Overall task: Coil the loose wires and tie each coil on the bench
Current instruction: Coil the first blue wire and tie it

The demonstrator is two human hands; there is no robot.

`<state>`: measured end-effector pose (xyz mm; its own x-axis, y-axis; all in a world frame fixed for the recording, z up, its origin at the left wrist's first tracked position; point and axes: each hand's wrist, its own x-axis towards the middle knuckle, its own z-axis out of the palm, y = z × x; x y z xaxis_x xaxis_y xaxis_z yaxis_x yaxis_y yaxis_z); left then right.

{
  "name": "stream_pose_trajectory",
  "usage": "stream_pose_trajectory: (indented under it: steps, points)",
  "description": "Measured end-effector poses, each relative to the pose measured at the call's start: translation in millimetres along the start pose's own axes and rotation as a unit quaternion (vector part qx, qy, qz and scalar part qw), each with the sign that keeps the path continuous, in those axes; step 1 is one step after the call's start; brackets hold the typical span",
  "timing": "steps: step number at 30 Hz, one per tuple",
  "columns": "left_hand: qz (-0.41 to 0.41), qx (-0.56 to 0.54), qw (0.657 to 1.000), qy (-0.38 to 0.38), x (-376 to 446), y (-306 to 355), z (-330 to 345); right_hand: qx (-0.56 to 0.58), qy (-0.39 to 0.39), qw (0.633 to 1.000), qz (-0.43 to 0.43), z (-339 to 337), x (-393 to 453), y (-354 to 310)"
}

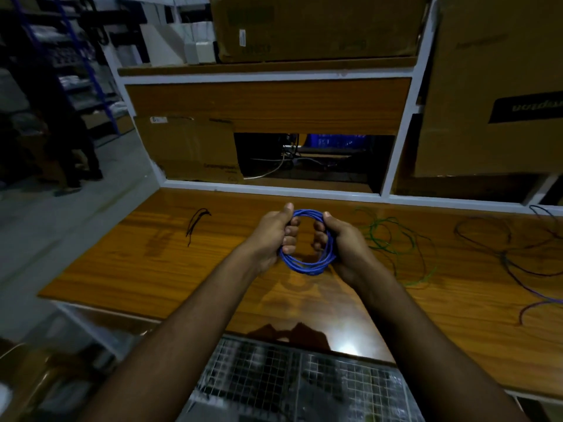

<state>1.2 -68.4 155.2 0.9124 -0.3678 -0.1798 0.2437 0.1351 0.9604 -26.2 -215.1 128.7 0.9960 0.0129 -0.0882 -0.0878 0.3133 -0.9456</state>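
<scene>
A blue wire coil (pixel 306 264) hangs as a round loop just above the wooden bench (pixel 152 263), held between both hands. My left hand (pixel 275 236) grips the coil's left side with its fingers curled through the loop. My right hand (pixel 338 242) grips the right side the same way. To the right on the bench lies a loose green wire (pixel 385 236) in open tangles. Farther right lies a loose dark wire (pixel 487 236), with a purple wire (pixel 536 303) near the right edge. Several short black ties (pixel 196 222) lie on the bench at the left.
Cardboard boxes (pixel 189 147) stand behind the bench in the shelf opening and on the shelves above and to the right. A wire-mesh cage (pixel 292 382) sits below the bench's front edge. An aisle with racks runs along the left.
</scene>
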Motion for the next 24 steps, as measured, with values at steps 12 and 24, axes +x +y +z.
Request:
stream_pose_trajectory:
  steps: [12,24]
  points:
    - [-0.003,0.288,0.958,0.003,18,3,-62,-0.383,-0.050,0.906,-0.173,39,37,33]
    - [-0.084,0.006,0.996,-0.022,60,-1,-239,-0.365,0.054,0.910,-0.189,160,135,108]
